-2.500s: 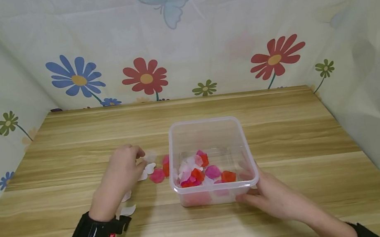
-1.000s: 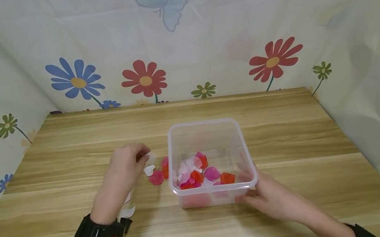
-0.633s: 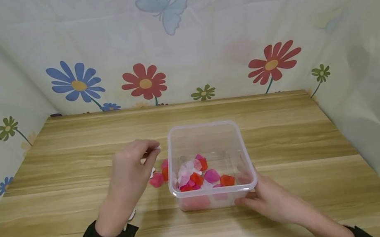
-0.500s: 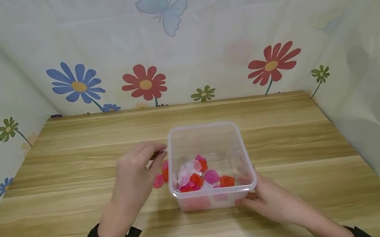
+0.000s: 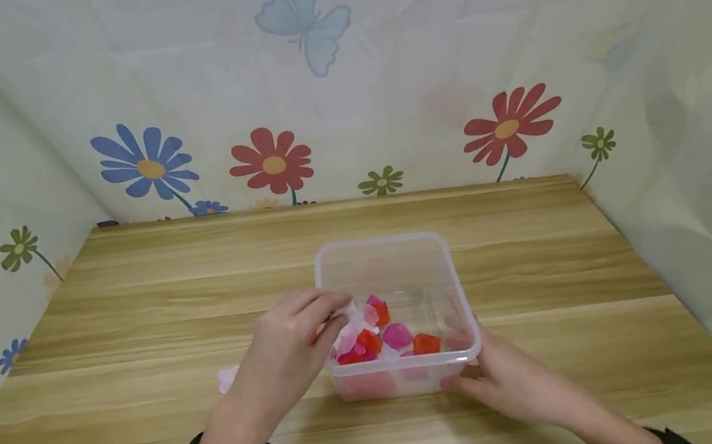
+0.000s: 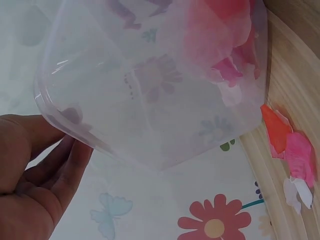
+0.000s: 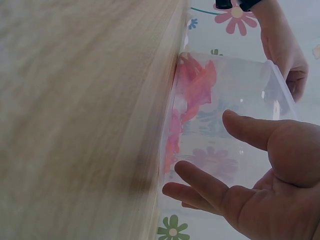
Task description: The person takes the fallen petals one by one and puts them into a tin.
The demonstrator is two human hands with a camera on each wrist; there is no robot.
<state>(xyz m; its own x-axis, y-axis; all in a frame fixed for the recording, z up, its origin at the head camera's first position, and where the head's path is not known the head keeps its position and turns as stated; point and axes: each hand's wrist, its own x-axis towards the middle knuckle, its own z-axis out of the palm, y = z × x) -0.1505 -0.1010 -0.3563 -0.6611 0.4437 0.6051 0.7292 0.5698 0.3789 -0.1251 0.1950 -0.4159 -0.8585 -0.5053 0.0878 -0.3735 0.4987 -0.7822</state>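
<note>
A clear plastic box [image 5: 435, 256] stands mid-table with red, pink and white petals [image 5: 382, 334] in its bottom. My left hand [image 5: 335, 310] reaches over the box's left rim and pinches a white petal [image 5: 348, 308] between thumb and fingers. In the left wrist view the box wall [image 6: 150, 85] fills the frame above my curled left hand [image 6: 55, 160]. My right hand [image 5: 467, 360] rests on the box's near right corner, thumb on the front wall. The right wrist view shows that right hand [image 7: 210, 155] with straight fingers beside the box [image 7: 225, 115].
A pale pink petal [image 5: 228, 377] lies on the wooden table [image 5: 130, 307] left of my forearm. More loose petals [image 6: 290, 145] lie beside the box. Flower-printed cloth walls [image 5: 508, 118] close in the table at the back and on both sides.
My left hand has lifted a white petal from the pile on the table and carried it right, over the box's left rim. The right hand has stayed at the box's corner.
</note>
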